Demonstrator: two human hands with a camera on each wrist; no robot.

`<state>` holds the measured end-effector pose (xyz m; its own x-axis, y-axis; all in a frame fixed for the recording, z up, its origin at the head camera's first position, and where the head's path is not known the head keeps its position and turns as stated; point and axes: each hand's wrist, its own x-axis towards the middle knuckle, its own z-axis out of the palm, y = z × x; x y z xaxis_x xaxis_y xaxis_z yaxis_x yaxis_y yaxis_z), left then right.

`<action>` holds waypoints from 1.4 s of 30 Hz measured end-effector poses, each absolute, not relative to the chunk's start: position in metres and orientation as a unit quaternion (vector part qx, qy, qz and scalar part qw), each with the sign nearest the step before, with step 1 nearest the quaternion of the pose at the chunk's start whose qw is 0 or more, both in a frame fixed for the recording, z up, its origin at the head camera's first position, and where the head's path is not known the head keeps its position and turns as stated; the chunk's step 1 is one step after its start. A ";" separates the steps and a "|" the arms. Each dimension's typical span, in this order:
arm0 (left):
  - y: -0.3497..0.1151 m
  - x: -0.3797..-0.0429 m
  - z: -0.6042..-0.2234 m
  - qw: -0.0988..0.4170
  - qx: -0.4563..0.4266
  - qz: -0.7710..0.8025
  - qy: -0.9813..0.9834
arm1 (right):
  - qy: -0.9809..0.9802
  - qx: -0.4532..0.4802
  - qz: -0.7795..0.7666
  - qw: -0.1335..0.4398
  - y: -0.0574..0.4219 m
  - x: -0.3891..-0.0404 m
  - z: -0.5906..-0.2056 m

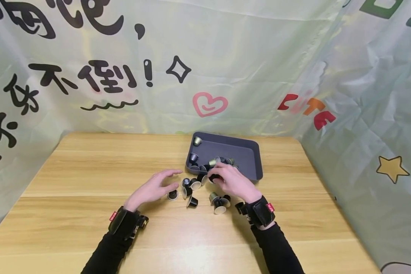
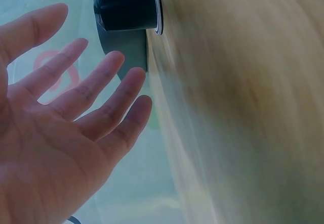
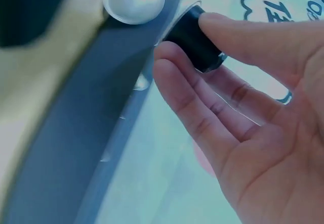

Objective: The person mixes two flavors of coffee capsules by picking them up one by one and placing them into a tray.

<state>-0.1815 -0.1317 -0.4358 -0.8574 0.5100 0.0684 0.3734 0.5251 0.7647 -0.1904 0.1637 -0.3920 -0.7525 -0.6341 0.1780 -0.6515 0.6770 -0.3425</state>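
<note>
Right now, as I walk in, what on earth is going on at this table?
A person's right hand pinches a small black capsule by the near edge of a dark tray. The left hand holds nothing, its fingers relaxed, beside some loose capsules on the wooden table. Several similar capsules already lie inside the tray, while those outside sit in two loose groups in front of it.
</note>
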 end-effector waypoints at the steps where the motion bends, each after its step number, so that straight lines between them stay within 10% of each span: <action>1: -0.132 -0.181 -0.436 0.083 0.253 0.417 0.869 | -0.916 0.351 0.193 0.029 0.164 -0.192 -0.388; 42: -0.134 -0.179 -0.431 0.112 0.254 0.413 0.868 | -0.976 0.170 0.087 -0.104 0.171 -0.305 -0.396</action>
<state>-0.1785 -0.1338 -0.4306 -0.8463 0.5325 0.0149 0.3476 0.5308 0.7729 -0.3054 0.1712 -0.3958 -0.9204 -0.3503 -0.1737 -0.3142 0.9270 -0.2046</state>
